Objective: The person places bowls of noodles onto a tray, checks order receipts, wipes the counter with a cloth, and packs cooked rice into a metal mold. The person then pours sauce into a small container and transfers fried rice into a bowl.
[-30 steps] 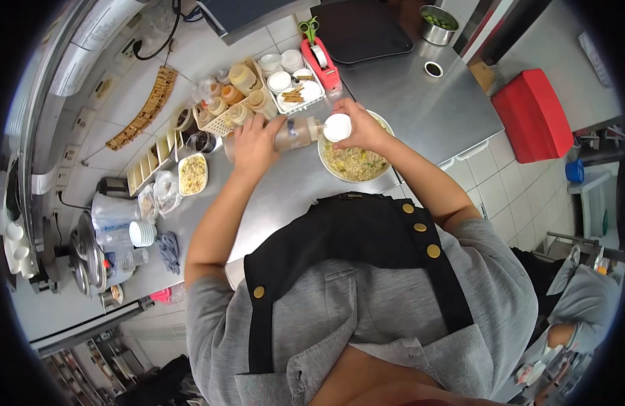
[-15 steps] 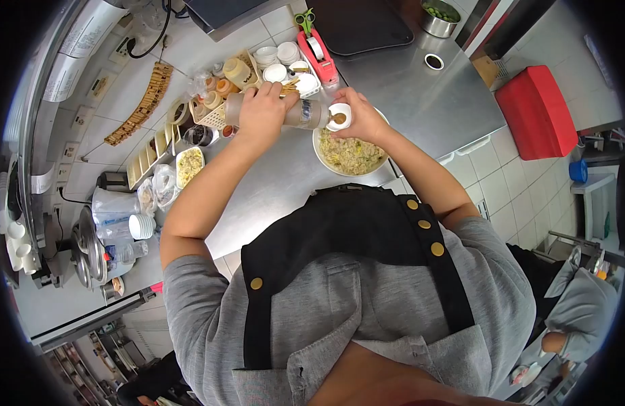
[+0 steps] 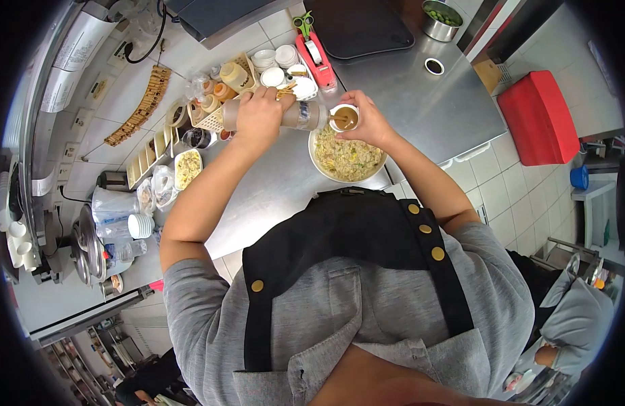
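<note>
My left hand is wrapped round a sauce bottle, which lies nearly level with its nozzle pointing right. The nozzle meets a small white sauce cup, gripped by my right hand. Brown sauce covers much of the cup's inside, and a stream runs into it from the nozzle. Just below the cup, a large white bowl of fried rice stands on the steel counter. My right hand hides part of its far rim.
Beyond my left hand stand a basket of squeeze bottles and stacked small cups. A red tape dispenser is at the back. A dark sauce dish and a steel pot sit farther right. Another person is at lower right.
More brown sauce shows in the cup, and its opening is turned more toward me. The bottle and both hands have stayed nearly in place.
</note>
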Demonstrator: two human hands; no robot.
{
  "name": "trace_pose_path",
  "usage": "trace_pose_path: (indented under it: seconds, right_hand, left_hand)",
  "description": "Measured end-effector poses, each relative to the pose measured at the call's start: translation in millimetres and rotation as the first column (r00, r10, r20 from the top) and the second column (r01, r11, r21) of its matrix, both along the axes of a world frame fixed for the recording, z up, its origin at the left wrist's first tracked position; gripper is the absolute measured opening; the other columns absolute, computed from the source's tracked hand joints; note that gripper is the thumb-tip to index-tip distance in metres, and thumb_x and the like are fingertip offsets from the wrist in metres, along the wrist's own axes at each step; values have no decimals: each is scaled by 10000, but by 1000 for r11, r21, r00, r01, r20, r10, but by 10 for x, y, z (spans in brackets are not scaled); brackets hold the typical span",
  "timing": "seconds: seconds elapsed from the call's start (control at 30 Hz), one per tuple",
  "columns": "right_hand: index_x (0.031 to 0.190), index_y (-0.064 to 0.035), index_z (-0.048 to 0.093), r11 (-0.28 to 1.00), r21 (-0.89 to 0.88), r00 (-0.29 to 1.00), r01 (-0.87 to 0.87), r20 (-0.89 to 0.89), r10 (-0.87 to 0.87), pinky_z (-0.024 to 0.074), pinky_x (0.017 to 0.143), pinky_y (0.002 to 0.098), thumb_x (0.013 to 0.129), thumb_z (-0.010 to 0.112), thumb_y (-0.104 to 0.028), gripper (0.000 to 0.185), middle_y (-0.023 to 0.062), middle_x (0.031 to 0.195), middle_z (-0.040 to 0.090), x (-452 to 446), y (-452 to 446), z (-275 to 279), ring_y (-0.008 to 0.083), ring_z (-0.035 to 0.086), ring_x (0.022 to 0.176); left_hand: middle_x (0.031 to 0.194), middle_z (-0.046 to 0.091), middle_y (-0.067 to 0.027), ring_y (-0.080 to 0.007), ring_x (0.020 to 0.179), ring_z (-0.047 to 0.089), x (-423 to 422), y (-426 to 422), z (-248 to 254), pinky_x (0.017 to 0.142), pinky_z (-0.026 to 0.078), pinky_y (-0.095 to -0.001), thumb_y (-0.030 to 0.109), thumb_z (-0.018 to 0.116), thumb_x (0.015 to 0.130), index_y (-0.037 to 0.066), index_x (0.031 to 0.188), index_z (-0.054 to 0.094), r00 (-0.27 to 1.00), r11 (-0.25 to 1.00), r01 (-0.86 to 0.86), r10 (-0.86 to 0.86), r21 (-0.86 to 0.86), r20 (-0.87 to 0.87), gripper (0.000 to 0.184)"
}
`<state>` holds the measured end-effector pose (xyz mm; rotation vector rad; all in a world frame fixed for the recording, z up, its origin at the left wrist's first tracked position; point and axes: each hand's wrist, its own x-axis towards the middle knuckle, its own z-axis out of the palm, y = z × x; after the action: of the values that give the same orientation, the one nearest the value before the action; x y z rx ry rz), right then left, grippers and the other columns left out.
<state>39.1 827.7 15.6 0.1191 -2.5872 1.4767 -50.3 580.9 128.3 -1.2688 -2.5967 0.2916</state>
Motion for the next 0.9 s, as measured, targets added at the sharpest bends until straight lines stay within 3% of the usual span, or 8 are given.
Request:
trace_pose_path:
  seconds: [0.23, 0.33, 0.4, 0.43, 0.5, 0.67, 0.83, 0.9]
  right_hand:
    - [1265, -41, 434, 999, -52, 998, -3, -56, 0, 436, 1051, 376, 571, 931, -141, 859, 143, 1239, 594, -57, 154, -40, 274, 570, 1203]
    - [1234, -61, 462, 978, -207, 1000, 3, -29, -9, 424, 1050, 410, 567, 922, -165, 817, 135, 1237, 573, -97, 278, -155, 317, 509, 1241]
    - [1242, -51, 458, 977, -203, 995, 64, -61, -78, 436, 1041, 388, 569, 929, -151, 828, 137, 1234, 580, -110, 418, -285, 292, 540, 1217]
    - [1249, -40, 453, 973, -200, 986, 116, -91, -137, 448, 1032, 367, 570, 936, -137, 839, 138, 1232, 588, -120, 529, -321, 266, 571, 1193]
    - [1239, -40, 465, 958, -114, 958, 262, -87, -272, 449, 1025, 370, 573, 934, -130, 819, 135, 1214, 589, -89, 834, -374, 270, 569, 1182]
    - [1232, -44, 490, 713, 98, 720, 694, -88, -689, 463, 993, 414, 604, 928, -145, 772, 159, 1183, 579, -2, 1842, -800, 338, 554, 1133]
    - [1240, -80, 500, 556, 181, 566, 811, 2, -825, 474, 976, 421, 606, 933, -186, 775, 164, 1189, 571, -53, 2557, -1022, 355, 553, 1132]
    - [1258, -94, 490, 504, 211, 507, 838, 44, -861, 482, 972, 427, 612, 935, -204, 792, 161, 1205, 565, -107, 2710, -1082, 354, 570, 1120]
  left_hand:
    - [990, 626, -79, -272, 1009, 608, -88, 56, -226, 872, 490, -423, 37, 744, 648, 238, 1217, 658, 992, 993, -54, 41, 107, 118, 610]
    - [1065, 650, -123, -331, 1047, 611, -114, 107, -451, 901, 491, -438, 71, 778, 638, 174, 1224, 626, 923, 954, -113, -3, 276, 385, 614]
    - [1157, 643, -160, -368, 1113, 597, -129, 159, -670, 949, 487, -431, 136, 857, 583, 107, 1264, 564, 791, 830, -165, -211, 533, 574, 742]
    - [1157, 643, -160, -368, 1113, 597, -93, 215, -697, 949, 487, -431, 136, 857, 583, 107, 1264, 564, 790, 828, -147, -231, 540, 568, 742]
    - [1228, 637, -159, -343, 1160, 604, 65, 288, -759, 981, 485, -431, 199, 908, 572, 62, 1269, 542, 661, 756, -390, -168, 526, 731, 799]
    - [1179, 658, -127, -255, 1091, 645, 279, 231, -720, 955, 513, -398, 197, 930, 616, 22, 1249, 546, 618, 622, -544, -158, 563, 771, 761]
    - [1124, 664, -103, -222, 1032, 655, 176, 51, -577, 901, 537, -363, 116, 905, 683, -7, 1215, 560, 637, 440, -613, -217, 657, 740, 646]
    - [1123, 657, -120, -224, 1036, 647, 104, -40, -508, 923, 518, -353, 73, 881, 711, -26, 1216, 554, 656, 228, -701, -164, 675, 737, 609]
